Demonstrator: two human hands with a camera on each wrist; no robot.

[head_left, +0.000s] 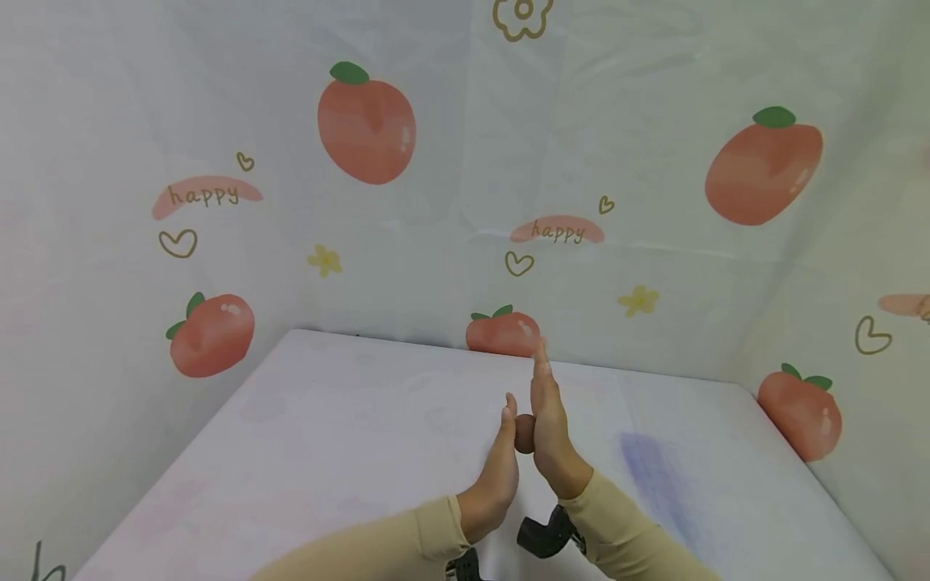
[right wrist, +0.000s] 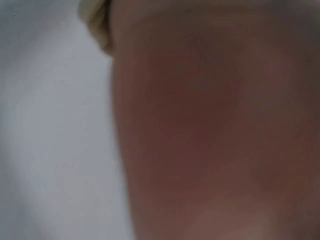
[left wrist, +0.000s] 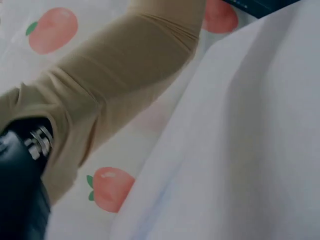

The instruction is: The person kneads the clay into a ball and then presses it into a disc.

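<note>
A small round brown ball point(head_left: 525, 434) sits between the two palms in the head view. My left hand point(head_left: 497, 476) stands on edge with its fingers straight, its palm against the ball's left side. On the other side my right hand point(head_left: 552, 428), also with straight fingers pointing up and away, presses its palm to the ball. The right hand reaches farther forward than the left. Blurred skin point(right wrist: 210, 130) fills most of the right wrist view. A beige sleeve point(left wrist: 125, 65) shows in the left wrist view, where neither the ball nor the fingers appear.
Below the hands is a pale table point(head_left: 349, 411) with a faint purple patch at right. A white curtain point(head_left: 436, 242) printed with red fruit surrounds it at the back and sides. A black wrist device point(head_left: 545, 534) is on the right forearm.
</note>
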